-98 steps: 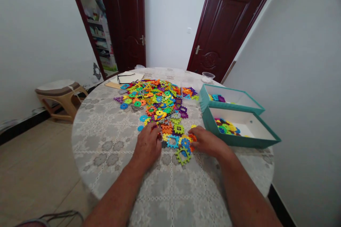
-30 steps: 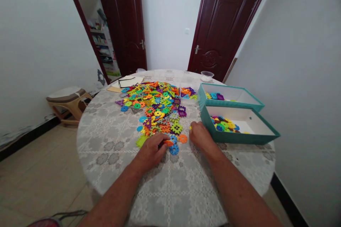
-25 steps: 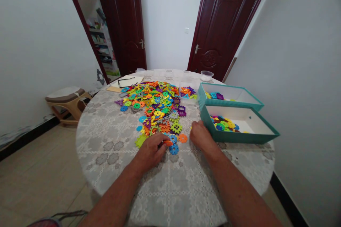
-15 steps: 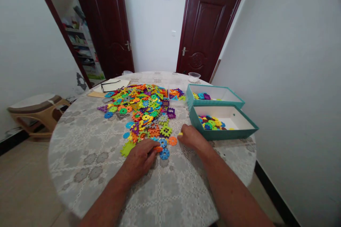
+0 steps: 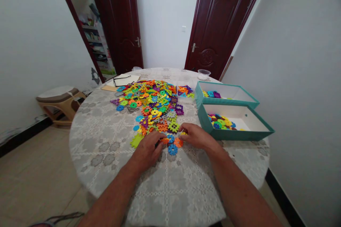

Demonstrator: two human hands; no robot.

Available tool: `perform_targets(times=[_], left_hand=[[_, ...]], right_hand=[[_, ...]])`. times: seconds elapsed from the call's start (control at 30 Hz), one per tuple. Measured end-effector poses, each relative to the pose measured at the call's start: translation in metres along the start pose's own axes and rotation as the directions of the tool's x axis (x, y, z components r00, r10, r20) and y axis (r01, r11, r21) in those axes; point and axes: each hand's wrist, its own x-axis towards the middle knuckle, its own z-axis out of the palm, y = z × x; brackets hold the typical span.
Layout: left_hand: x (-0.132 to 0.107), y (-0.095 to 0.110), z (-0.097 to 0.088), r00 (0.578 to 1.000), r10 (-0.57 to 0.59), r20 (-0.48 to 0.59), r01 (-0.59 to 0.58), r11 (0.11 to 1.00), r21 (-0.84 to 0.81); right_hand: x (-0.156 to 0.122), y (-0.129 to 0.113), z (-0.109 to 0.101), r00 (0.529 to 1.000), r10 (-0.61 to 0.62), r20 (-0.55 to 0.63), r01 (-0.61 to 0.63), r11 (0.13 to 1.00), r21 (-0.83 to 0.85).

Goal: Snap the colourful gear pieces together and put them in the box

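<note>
A heap of coloured plastic interlocking pieces (image 5: pixel 150 101) covers the middle of a round table (image 5: pixel 112 163). My left hand (image 5: pixel 147 149) lies at the heap's near edge, fingers curled on an orange round piece (image 5: pixel 164 140). My right hand (image 5: pixel 194 136) rests beside it, fingertips closed on another orange round piece (image 5: pixel 178 143). A blue gear piece (image 5: pixel 172 149) lies just in front of both hands and a light green piece (image 5: pixel 135 141) lies to the left of my left hand.
Two teal boxes stand at the right: the near box (image 5: pixel 234 135) and the far box (image 5: pixel 226 92), each with several pieces inside. Papers with glasses (image 5: pixel 123 78) and a small clear bowl (image 5: pixel 204 74) sit at the far edge. A stool (image 5: pixel 60 101) stands to the left.
My right hand has moved left from beside the near box onto the orange round piece. My left hand has stayed on its orange piece. The camera view has shifted.
</note>
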Motion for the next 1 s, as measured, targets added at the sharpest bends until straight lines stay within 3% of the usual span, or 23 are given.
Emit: perform_targets(times=[0.2,0.6,0.77,1.0], left_hand=[[-0.001,-0.007,0.005,0.999,0.009,-0.038,-0.009,1.000,-0.019],[-0.002,-0.012,0.011,0.994,-0.062,-0.088,0.062,0.998,-0.003],[-0.002,-0.011,0.010,0.993,-0.052,-0.104,0.052,0.999,0.002],[-0.001,-0.007,0.006,0.987,-0.102,-0.123,0.096,0.994,-0.050]], right_hand=[[0.000,-0.006,0.016,0.994,0.023,0.107,-0.016,0.998,-0.065],[-0.006,-0.009,0.008,0.984,-0.079,0.160,0.100,0.987,-0.124],[-0.008,-0.012,0.006,0.980,-0.059,0.192,0.078,0.992,-0.094],[-0.004,-0.021,-0.001,0.988,-0.156,0.002,0.154,0.980,0.124]])
